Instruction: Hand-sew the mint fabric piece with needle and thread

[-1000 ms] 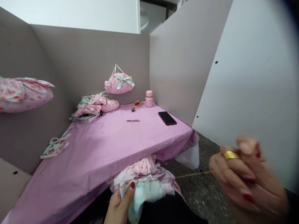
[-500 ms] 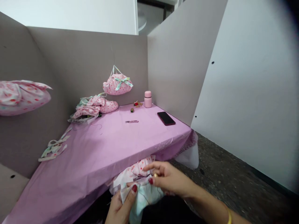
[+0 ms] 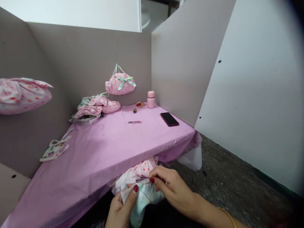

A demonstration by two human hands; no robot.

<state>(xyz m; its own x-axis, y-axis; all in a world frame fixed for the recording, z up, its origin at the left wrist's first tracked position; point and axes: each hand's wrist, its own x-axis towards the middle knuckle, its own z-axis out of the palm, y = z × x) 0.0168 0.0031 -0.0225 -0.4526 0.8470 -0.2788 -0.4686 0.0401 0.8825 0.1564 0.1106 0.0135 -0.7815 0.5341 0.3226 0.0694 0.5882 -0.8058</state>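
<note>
My left hand [image 3: 122, 204] grips a bundle of pink strawberry-print and pale teal cloth [image 3: 142, 190] low in the view, just below the table's front edge. My right hand [image 3: 172, 188] is close beside it, with fingertips pinched at the top of the cloth. A thin strand, probably thread, runs from those fingertips across the fabric. Any needle is too small or hidden to tell. A gold ring on my right hand is hidden by the fingers. Both hands have red nails.
A pink-covered table [image 3: 106, 148] holds small snips [image 3: 134, 122], a black phone [image 3: 169, 119], a pink bottle [image 3: 151, 99] and a thread spool [image 3: 135, 110]. Pink cloth bundles [image 3: 97, 106] lie at its back. Grey partitions surround it, with speckled floor [image 3: 228, 180] to the right.
My right hand has moved in from the far right to the cloth, and the long stretched thread no longer shows. My left hand has barely moved.
</note>
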